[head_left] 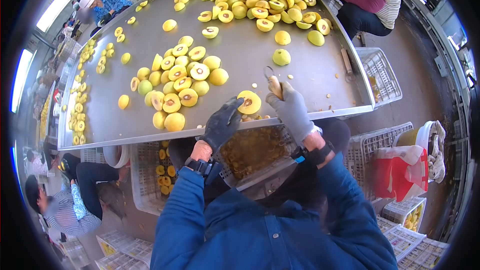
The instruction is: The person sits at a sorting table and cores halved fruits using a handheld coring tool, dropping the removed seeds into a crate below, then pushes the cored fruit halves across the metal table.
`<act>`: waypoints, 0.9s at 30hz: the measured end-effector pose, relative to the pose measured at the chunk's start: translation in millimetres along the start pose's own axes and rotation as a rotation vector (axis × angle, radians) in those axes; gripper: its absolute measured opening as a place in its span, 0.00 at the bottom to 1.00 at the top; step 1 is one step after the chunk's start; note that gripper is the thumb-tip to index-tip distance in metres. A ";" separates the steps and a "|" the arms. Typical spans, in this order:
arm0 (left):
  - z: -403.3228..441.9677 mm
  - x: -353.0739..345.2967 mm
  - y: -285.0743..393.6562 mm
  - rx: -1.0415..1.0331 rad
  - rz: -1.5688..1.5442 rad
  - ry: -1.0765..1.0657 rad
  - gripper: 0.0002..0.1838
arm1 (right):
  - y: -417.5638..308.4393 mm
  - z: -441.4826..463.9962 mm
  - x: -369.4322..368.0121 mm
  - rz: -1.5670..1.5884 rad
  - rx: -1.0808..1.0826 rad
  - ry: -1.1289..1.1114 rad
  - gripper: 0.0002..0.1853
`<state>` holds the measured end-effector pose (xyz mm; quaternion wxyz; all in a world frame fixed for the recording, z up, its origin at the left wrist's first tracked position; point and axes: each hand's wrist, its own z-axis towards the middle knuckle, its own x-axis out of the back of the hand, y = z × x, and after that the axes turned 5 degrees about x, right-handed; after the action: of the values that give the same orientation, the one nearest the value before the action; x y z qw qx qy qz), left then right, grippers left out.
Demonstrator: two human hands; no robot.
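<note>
My left hand point(223, 124), in a dark glove, is at the near edge of the metal table point(240, 70), its fingers against a halved yellow fruit point(249, 102) that lies cut side up with its brown centre showing. Just right of it, my right hand point(292, 110), in a grey glove, is closed round the wooden handle of a looped tool point(274, 84); the metal loop points up and away. Small scraps lie under the fruit half. A pile of fruit halves point(177, 72) sits to the left of my hands.
A larger fruit heap point(270, 0) covers the far side. Another wooden-handled tool point(347, 62) lies near the right rim. Below the table are a crate of scraps point(240, 180) and a crate with fruit halves point(145, 180). Several other people sit around, one point(372, 0) at the upper right.
</note>
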<state>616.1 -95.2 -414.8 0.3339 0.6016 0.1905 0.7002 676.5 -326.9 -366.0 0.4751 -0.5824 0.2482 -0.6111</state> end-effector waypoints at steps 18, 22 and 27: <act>6.1 73.5 -77.4 0.331 0.579 0.134 0.27 | -0.6 20.1 -42.9 -0.510 0.359 -0.422 0.22; 15.8 42.4 -64.8 0.273 0.277 0.029 0.26 | 18.6 18.5 -20.5 -0.540 0.171 -0.387 0.23; 33.1 25.4 -35.7 0.263 0.124 -0.097 0.23 | 23.5 11.5 -1.3 -0.514 0.156 -0.231 0.23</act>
<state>655.3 -56.9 -413.7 0.2172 0.6840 0.2267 0.6585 694.2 -332.9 -384.4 0.3734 -0.6536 -0.0110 -0.6582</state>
